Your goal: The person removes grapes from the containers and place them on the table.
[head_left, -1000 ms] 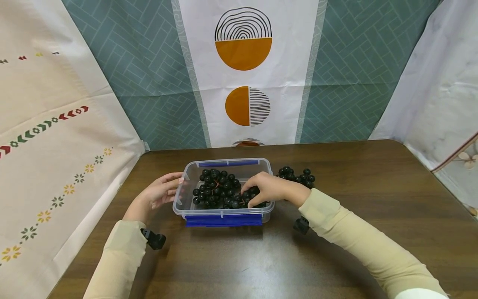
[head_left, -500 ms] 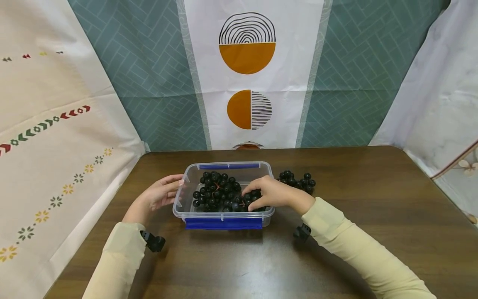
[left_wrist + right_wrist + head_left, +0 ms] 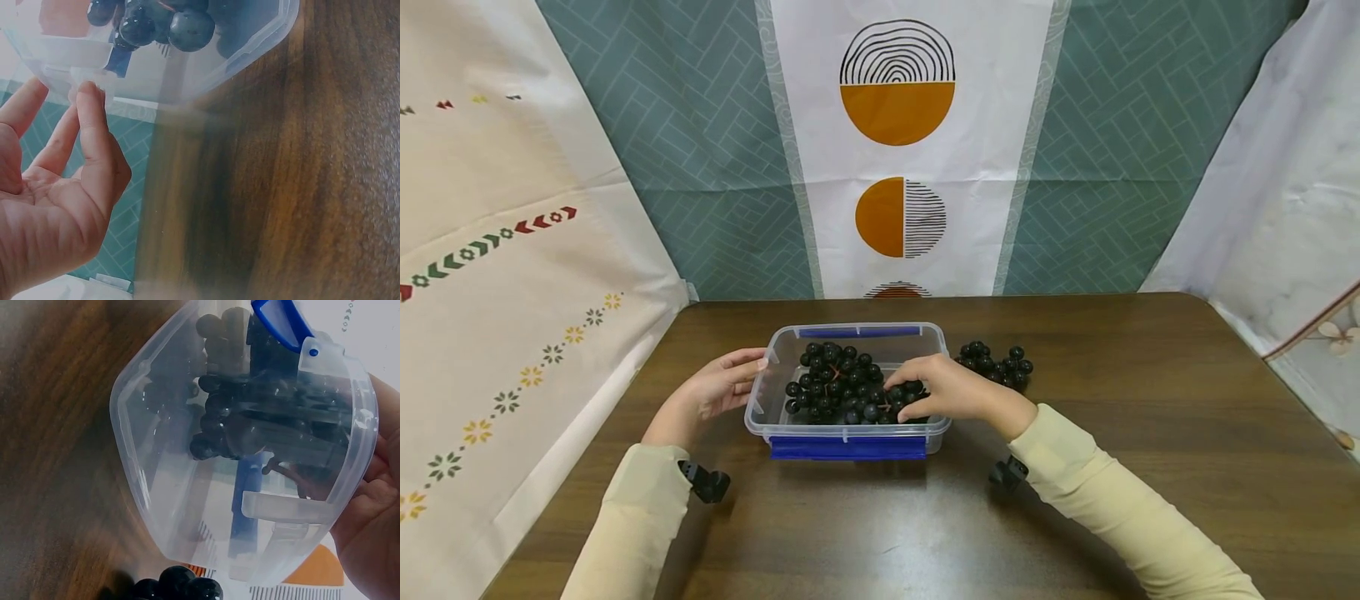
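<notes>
A clear plastic box (image 3: pixel 846 431) with blue clips stands on the table, holding bunches of dark grapes (image 3: pixel 832 375). At the box's left end, fingertips of my left hand (image 3: pixel 721 388) touch the outer wall near the rim; the left wrist view shows these fingers (image 3: pixel 94 134) loosely extended against the plastic. Over the right rim reaches my right hand (image 3: pixel 953 388). Its thumb and fingers curl round a bunch of grapes (image 3: pixel 889 407) lying low in the box. In the right wrist view the clear wall blurs that bunch, and the fingertips are hidden.
Another dark grape bunch (image 3: pixel 996 365) lies on the brown table (image 3: pixel 1120 392), just right of the box and behind the right wrist. A patterned cloth (image 3: pixel 925 158) hangs behind the table's far edge, with more cloths at both sides.
The head view has shifted slightly. Both hands, the box and the grapes hold nearly the same places, with the right hand staying at the bunch inside the box.
</notes>
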`<state>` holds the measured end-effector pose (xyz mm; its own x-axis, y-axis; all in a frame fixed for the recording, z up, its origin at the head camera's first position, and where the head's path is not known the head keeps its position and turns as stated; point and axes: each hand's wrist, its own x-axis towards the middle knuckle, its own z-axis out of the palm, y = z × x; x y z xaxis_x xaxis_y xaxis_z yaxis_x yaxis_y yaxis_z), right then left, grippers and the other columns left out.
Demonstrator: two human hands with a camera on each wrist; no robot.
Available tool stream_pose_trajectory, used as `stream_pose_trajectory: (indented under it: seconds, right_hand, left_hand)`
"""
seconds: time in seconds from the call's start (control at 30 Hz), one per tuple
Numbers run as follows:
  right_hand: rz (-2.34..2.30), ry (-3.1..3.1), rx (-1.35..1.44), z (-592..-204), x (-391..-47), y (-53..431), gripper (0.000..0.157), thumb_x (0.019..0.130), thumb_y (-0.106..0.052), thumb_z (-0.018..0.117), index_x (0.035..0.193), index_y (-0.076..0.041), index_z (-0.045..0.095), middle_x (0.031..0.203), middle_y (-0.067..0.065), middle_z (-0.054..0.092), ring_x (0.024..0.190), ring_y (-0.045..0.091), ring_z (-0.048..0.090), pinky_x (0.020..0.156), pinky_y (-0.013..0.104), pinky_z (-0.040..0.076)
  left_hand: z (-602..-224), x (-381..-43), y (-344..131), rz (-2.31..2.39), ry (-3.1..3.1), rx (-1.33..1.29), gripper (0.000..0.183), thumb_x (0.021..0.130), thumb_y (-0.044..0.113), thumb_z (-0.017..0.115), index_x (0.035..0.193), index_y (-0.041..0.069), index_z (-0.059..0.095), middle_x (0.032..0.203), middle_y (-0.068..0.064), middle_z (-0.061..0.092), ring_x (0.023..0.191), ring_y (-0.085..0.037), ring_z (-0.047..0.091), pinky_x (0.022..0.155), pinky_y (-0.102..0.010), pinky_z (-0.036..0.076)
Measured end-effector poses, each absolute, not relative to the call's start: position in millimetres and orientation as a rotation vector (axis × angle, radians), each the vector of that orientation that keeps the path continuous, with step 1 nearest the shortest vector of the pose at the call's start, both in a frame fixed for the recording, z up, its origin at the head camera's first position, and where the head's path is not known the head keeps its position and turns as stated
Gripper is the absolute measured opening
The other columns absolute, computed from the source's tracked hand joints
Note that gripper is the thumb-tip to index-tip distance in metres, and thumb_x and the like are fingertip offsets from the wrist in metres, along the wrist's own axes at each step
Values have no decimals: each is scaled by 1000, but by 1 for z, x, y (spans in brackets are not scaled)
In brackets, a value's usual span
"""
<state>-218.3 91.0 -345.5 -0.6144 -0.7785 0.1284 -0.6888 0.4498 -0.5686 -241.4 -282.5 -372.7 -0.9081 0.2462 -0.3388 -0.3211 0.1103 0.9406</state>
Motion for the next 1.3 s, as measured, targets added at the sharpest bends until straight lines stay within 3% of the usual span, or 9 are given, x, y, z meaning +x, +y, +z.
stream_pose_trajectory:
  seconds: [0.23,0.57,1.1,1.3]
  right_hand:
    - [-915,2586,-1315,-345,-215,94,40,84,-21,74,120,-6,64,123,10,63,115,27,58,92,41,50]
    - [-1077,2604,-1391,-349,-213,98,39,81,-19,76,117,-7,65,117,8,65,109,24,61,89,40,51]
    - [-1217,2693,-1417,-346,-209,101,38,79,-14,77,114,-5,66,114,9,67,102,23,63,79,41,52]
    - [-1233,2713,-1407,-345,-210,104,38,79,-15,77,114,-5,66,113,8,68,102,22,63,83,40,51]
  left_hand:
    - [-373,-241,-283,1827,2010,-72,41,97,27,55,135,14,44,98,9,64,86,-7,63,77,-25,54]
    - [-374,-241,-283,1849,2004,-72,43,97,27,56,135,13,44,98,8,64,86,-8,63,77,-26,54]
    - [-375,-241,-282,1860,1988,-79,30,98,26,55,126,21,50,98,8,63,82,-6,61,75,-24,53]
    - [-375,-240,-283,1867,1976,-86,28,98,26,55,124,22,51,97,8,64,81,-6,61,74,-24,53]
